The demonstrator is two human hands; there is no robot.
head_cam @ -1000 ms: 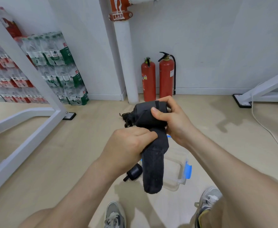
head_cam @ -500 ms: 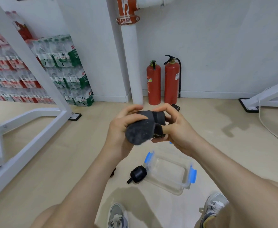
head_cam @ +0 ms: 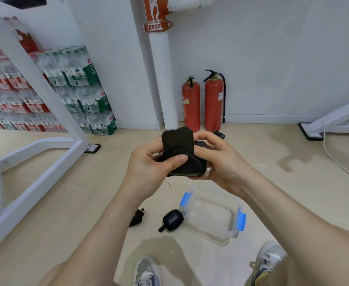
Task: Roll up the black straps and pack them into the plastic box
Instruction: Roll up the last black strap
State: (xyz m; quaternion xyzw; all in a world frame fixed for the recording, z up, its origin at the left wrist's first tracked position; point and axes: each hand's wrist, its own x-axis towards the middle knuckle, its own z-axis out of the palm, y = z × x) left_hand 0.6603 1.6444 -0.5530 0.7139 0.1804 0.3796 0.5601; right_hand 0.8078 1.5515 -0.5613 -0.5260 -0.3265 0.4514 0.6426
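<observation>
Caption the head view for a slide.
Left hand and right hand grip a black strap; the clear plastic box lies on the floor, a rolled strap beside it.

**Body and clothing, head view**

Noted left hand (head_cam: 148, 170) and right hand (head_cam: 223, 164) bare, one on either side of the grip. Noted a short, evenly trimmed nail on the left thumb (head_cam: 182, 158), right at the grip. Recorded left forearm (head_cam: 99, 234) and right forearm (head_cam: 293, 219) uncovered from the grip back to the frame edge. Logged a bare right leg (head_cam: 318, 271) low and right of the grip. Logged grey low sneakers with white laces well below the grip: left shoe (head_cam: 146, 273) with a dark blue patch beside the laces, right shoe (head_cam: 269, 260) with a dark side panel and a yellow edge.
</observation>
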